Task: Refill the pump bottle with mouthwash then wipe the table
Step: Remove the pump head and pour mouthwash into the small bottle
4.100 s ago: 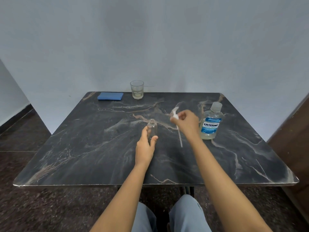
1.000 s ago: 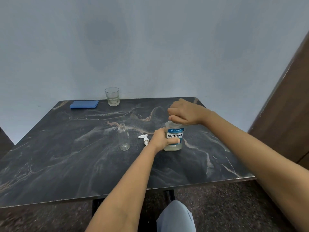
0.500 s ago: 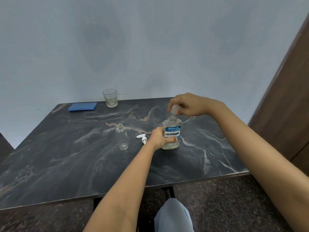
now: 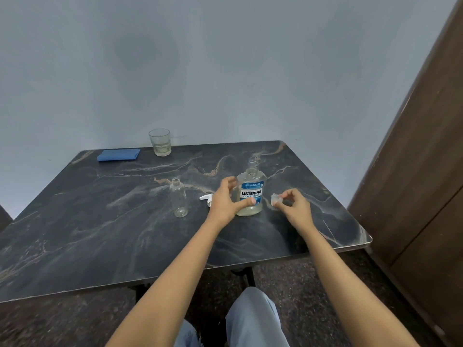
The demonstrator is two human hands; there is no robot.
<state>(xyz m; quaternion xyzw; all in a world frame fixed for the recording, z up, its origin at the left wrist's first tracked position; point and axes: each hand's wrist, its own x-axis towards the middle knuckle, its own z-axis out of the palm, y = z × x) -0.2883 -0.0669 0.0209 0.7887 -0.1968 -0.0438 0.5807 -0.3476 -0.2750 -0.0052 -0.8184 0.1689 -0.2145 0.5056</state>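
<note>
L hand (image 4: 224,200): is curved round the left side of the mouthwash bottle (image 4: 251,194). The thumb is pressed on the front, low on the label. The fingers (image 4: 229,182) are bent toward the btl's shoulder and are blurred, so it can't be told if they touch. A gap is seen btw palm and btl.
R hand (image 4: 293,205): a small clear cap (image 4: 275,198) is pinched btw thumb and fingertips. The other fingers (image 4: 288,195) are curled in.
Mouthwash bottle: is stood upright on the bench (image 4: 100,234), right of the middle. Its top is open. Only a little pale liquid is seen at the bottom. "LISTERINE COOL MINT" can be read on the label.
Cap: is held low, just right of the mouthwash btl, not touching it.
Pump bottle (image 4: 178,197): clear and empty, stood upright w/ no top, left of the L hand and apart from it.
Pump top (image 4: 206,197): white, laid flat on the bench btw the two btls, partly hidden by the L hand.
Blue cloth (image 4: 119,154): is folded flat at the far left of the bench.
Glass (image 4: 160,142): is stood just right of the cloth, at the far edge, w/ a bit of liquid in it.
Door (image 4: 426,171): brown, seen at the right.
</note>
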